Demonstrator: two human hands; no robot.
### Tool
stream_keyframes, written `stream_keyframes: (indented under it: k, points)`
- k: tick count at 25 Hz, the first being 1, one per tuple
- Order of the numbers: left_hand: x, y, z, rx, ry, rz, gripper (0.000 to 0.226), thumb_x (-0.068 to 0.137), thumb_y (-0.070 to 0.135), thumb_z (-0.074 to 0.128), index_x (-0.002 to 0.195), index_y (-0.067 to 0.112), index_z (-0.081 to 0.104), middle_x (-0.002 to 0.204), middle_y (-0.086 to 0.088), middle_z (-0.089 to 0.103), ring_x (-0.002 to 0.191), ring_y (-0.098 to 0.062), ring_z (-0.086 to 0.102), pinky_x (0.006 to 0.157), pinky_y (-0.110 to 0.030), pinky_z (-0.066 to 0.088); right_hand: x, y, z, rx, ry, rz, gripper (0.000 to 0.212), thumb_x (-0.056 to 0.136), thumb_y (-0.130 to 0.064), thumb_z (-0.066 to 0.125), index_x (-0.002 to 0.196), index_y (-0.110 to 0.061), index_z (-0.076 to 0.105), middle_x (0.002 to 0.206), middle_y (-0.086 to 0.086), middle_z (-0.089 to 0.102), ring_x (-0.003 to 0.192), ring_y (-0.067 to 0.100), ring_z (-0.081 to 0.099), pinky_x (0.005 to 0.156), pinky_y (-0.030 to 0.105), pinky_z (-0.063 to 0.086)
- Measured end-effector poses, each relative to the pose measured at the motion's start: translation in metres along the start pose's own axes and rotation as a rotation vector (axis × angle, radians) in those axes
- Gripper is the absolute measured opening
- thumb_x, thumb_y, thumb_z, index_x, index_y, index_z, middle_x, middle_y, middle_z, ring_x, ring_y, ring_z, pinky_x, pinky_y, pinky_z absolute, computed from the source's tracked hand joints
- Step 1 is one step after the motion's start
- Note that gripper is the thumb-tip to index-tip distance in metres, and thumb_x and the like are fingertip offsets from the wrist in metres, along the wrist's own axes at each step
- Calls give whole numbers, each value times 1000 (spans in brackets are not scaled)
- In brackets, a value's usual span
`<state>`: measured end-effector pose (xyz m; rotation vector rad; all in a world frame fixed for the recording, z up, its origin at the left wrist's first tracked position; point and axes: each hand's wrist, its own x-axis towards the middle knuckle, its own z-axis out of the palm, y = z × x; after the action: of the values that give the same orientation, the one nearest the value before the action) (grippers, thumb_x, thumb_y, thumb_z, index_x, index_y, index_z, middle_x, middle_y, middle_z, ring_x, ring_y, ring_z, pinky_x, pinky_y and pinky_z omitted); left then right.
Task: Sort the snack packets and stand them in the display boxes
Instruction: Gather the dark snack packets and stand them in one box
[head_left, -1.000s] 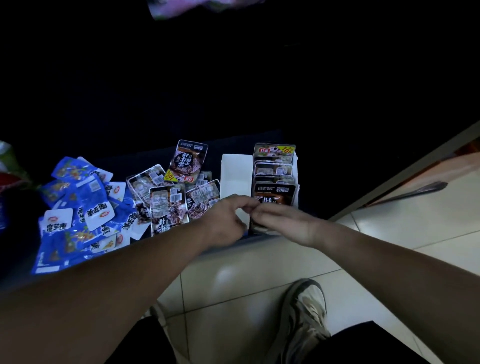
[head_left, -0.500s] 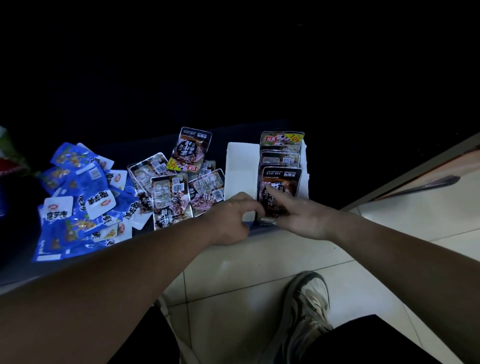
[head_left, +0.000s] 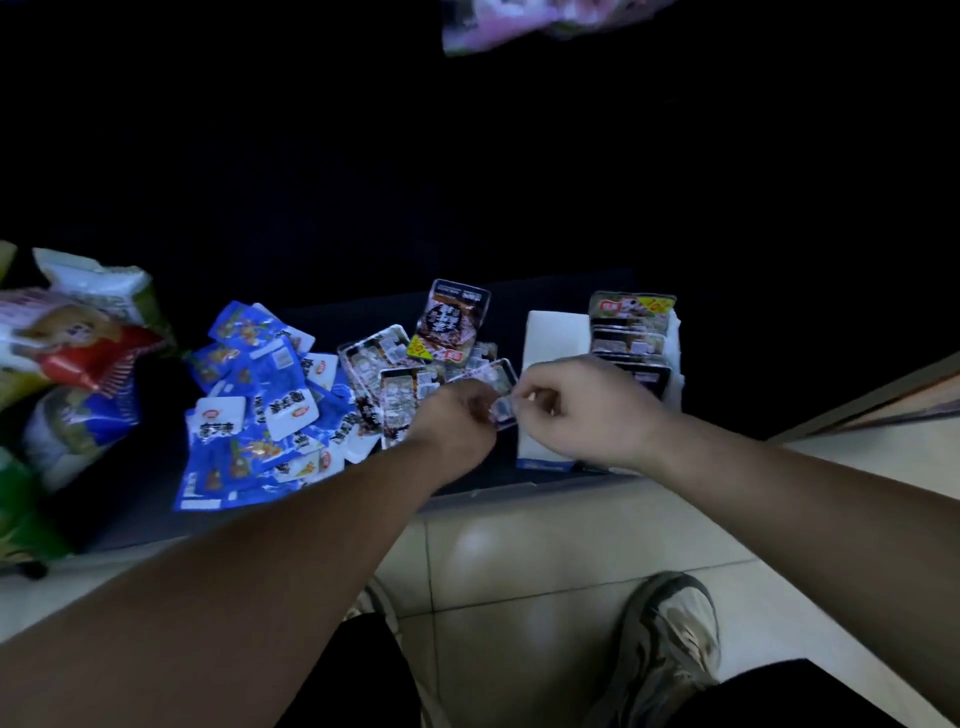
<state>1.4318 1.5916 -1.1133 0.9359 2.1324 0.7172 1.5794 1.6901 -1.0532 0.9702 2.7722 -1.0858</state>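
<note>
The white display box (head_left: 550, 338) stands on a dark shelf (head_left: 363, 317) above a pale tiled floor (head_left: 545, 530) and serves as the reference landmark. A row of dark snack packets (head_left: 631, 325) stands upright along the box's right side; the left part of the box shows bare white.

Both hands meet just left of the box's front left corner. The left hand (head_left: 457, 415) and the right hand (head_left: 582, 410) are closed, and together they pinch one clear-backed dark packet (head_left: 501, 387) between their fingertips. The packet is tilted and raised above the loose pile. The right hand partly covers the front of the box.

Left of the box, touching one another, lie loose dark packets (head_left: 400, 374), most with the label side down; one dark packet (head_left: 452, 322) lies face up at the rear of this group. Further left is a heap of blue and white packets (head_left: 260, 400). Well left of the box, larger snack bags (head_left: 78, 353) lean at the shelf's end.

Below the box, a shoe (head_left: 670, 639) rests on the floor.
</note>
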Motion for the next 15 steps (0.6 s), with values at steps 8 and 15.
stream_keyframes:
  k: [8, 15]
  points:
    - [30, -106, -80, 57, 199, -297, 43, 88, 22, 68, 131, 22, 64, 127, -8, 69, 105, -29, 66, 84, -33, 55, 107, -32, 95, 81, -171, 352, 69, 96, -50, 59, 155, -28, 34, 162, 8, 32, 145, 33, 37, 116, 44, 38]
    - [69, -120, -89, -28, -83, -276, 99, 74, 42, 87, 155, 39, 30, 161, -8, 32, 137, -35, 46, 98, -36, 53, 139, -1, 112, -29, -97, 384, 143, 61, -72, 83, 157, -41, -18, 163, 1, -36, 151, 28, -30, 123, 53, -2]
